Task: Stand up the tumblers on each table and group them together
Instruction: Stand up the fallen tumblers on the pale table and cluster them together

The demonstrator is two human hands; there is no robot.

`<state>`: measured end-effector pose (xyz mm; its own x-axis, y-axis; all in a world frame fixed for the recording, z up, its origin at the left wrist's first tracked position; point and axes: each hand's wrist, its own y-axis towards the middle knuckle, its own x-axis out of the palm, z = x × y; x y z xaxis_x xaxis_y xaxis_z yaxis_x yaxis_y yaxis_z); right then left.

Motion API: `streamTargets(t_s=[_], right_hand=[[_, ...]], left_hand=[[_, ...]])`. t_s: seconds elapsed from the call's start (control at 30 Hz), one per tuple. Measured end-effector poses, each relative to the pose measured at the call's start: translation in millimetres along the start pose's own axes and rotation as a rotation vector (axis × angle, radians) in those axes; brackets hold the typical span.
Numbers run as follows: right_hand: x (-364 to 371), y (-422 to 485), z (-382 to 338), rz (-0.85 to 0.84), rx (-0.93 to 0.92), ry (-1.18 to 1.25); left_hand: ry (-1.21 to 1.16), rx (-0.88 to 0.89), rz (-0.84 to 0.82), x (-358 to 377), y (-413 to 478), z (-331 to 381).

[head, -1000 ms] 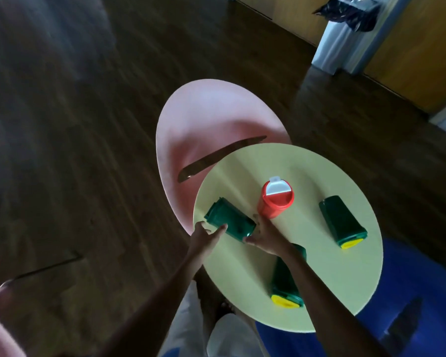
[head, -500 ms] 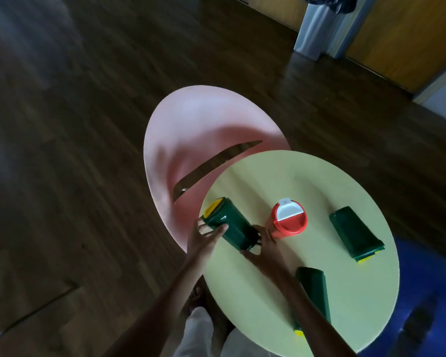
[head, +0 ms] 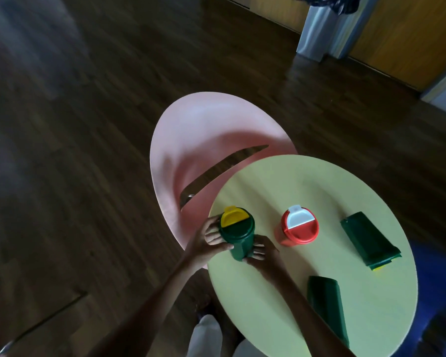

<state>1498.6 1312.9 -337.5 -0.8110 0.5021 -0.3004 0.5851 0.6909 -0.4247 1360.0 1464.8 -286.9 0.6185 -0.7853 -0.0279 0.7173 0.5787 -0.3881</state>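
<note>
A green tumbler with a yellow flip lid (head: pixel 238 233) stands upright near the left edge of the round yellow-green table (head: pixel 294 181). My left hand (head: pixel 206 240) wraps its left side and my right hand (head: pixel 262 253) grips its lower right side. To its right a red tumbler with a white lid (head: pixel 298 226) stands upright. Two more green tumblers lie on their sides: one at the right (head: pixel 368 239), one at the near side (head: pixel 328 307), partly behind my right forearm.
A pink chair (head: pixel 204 130) is tucked against the table's far left side. A blue seat (head: pixel 443 292) shows at the right edge. A metal bin (head: pixel 319 32) stands by the far wall. Dark wooden floor surrounds the table.
The green tumbler lay on its side in both hands a second ago; it has been tipped up and now stands upright. The camera has moved closer.
</note>
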Motion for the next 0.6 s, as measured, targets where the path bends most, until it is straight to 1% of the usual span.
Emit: streamTargets(t_s=[0.17, 0.33, 0.5, 0.6], right_hand=[[3, -1, 10, 0.077, -0.054, -0.029], [2, -1, 18, 0.081, -0.065, -0.065], [-1, -2, 18, 0.094, -0.058, -0.068], [-6, -4, 18, 0.072, -0.055, -0.066]], left_hand=[[0.095, 0.100, -0.013, 3, -7, -5], [0.177, 0.159, 0.001, 11, -10, -7], [0.200, 0.099, 0.034, 16, -10, -17], [0.204, 0.100, 0.058, 19, -14, -25]])
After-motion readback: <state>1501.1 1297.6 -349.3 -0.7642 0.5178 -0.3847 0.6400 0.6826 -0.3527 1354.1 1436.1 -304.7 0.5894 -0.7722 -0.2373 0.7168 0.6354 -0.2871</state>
